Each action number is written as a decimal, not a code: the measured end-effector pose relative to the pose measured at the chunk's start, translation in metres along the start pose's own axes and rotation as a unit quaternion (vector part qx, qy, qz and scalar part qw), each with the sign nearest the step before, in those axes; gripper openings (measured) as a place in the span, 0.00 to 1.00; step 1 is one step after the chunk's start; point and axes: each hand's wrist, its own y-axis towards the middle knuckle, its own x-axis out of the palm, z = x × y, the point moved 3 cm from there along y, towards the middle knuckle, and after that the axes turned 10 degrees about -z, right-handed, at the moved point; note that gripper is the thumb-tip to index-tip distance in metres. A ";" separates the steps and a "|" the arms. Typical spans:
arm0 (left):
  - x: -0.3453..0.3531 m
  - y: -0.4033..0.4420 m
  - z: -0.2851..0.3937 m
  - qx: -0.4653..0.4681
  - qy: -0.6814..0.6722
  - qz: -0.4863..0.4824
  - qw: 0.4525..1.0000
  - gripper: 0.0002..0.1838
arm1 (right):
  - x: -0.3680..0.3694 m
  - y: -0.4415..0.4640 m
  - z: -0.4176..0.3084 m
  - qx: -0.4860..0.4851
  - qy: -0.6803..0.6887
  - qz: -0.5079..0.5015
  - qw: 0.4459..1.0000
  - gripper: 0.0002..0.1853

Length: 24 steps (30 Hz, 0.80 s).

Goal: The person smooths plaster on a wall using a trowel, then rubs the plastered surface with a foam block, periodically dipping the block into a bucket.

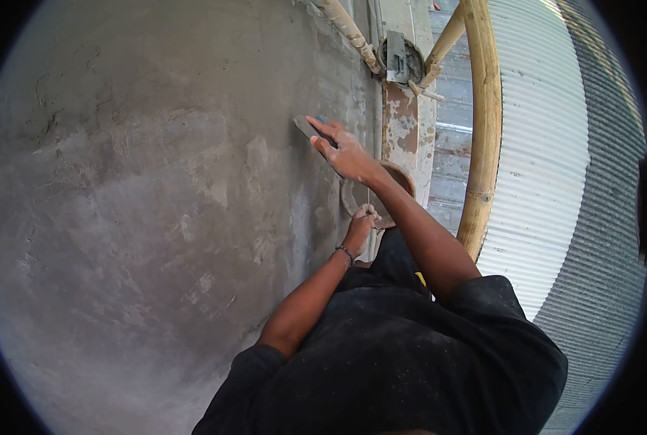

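My right hand (346, 154) grips a flat grey plastering trowel (306, 128), its blade held at the rendered wall (171, 167). Whether the whole blade touches the wall I cannot tell. Lower down, my left hand (362, 223) is closed, fingers curled together and dusted with plaster. What lies inside those fingers, if anything, is hidden. Just behind the left hand stands a round bucket (408, 178), partly covered by my right forearm.
Ahead, a second trowel (396, 56) lies across a dark bucket (415, 61) on the plaster-splashed plank (401, 119). A curved bamboo pole (482, 138) rises at my right. Beyond it spreads corrugated roofing (541, 159). Another pole (349, 32) leans near the wall.
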 end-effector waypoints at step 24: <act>0.007 -0.014 -0.007 0.077 -0.017 -0.020 0.997 0.07 | 0.107 -0.090 0.025 0.073 -0.036 -0.012 0.997 0.30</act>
